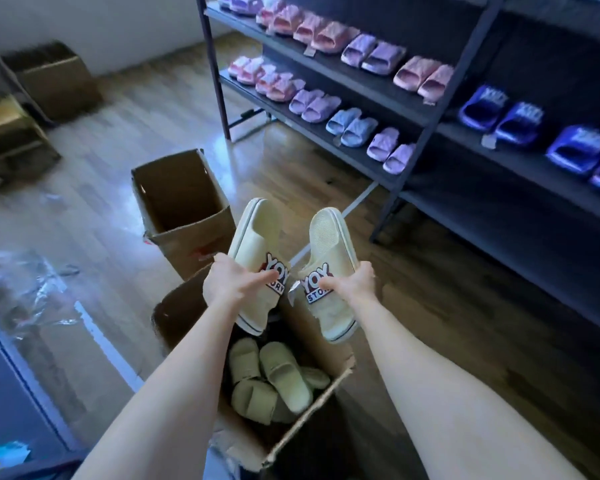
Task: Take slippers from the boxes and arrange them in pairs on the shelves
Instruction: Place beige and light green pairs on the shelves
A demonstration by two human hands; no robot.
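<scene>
Left grip (229,278) clasps one slipper (257,233), right grip (354,280) its mate (329,237); we should set both side by side, touching, on the bare shelf (499,230)

Cool, soft daylight enters from the left, lying as pale glare on the wooden floor (125,109) and as glints on the clear plastic wrap (25,282), while the dark shelves (499,216) at right sit in dim shadow, their lower tiers nearly black. The cream slippers (253,244) at centre are the sharpest and best lit; the cardboard boxes (52,81) at far left are smeared by blur. Wide-angle distortion bends the shelf posts (215,74) inward and stretches the forearms (447,393) at the bottom edge.
</scene>
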